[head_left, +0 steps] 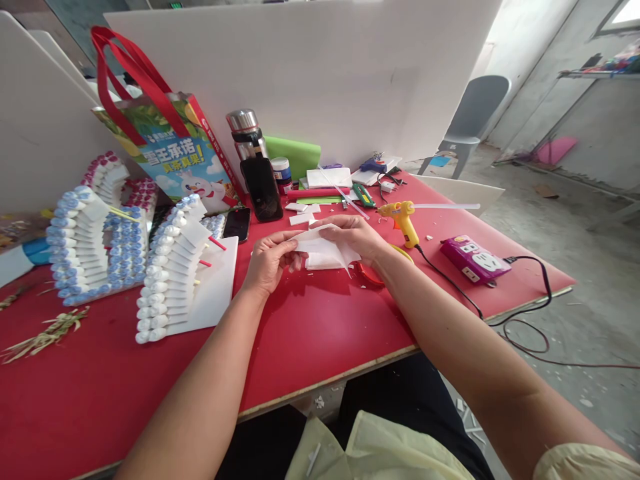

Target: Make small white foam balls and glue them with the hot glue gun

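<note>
Above the red table, both my hands hold one thin white sheet, which looks like paper (316, 241). My left hand (271, 260) pinches its left end between thumb and fingers. On the other end, my right hand (356, 237) grips with the thumb on top, and a loose corner hangs down below it. Under the sheet lies a white block or stack (327, 261), partly hidden. Red scissors handles (370, 275) show beside my right wrist. Small white pieces (301, 218) lie just beyond my hands.
Left stand cotton-swab structures, one white (156, 293), one blue (67, 250). A yellow glue gun (404, 220) and purple power strip (473, 259) sit at right, with cords over the table edge. Behind are a thermos (245, 137), phone (261, 190), gift bag (185, 157) and green cutter (363, 195).
</note>
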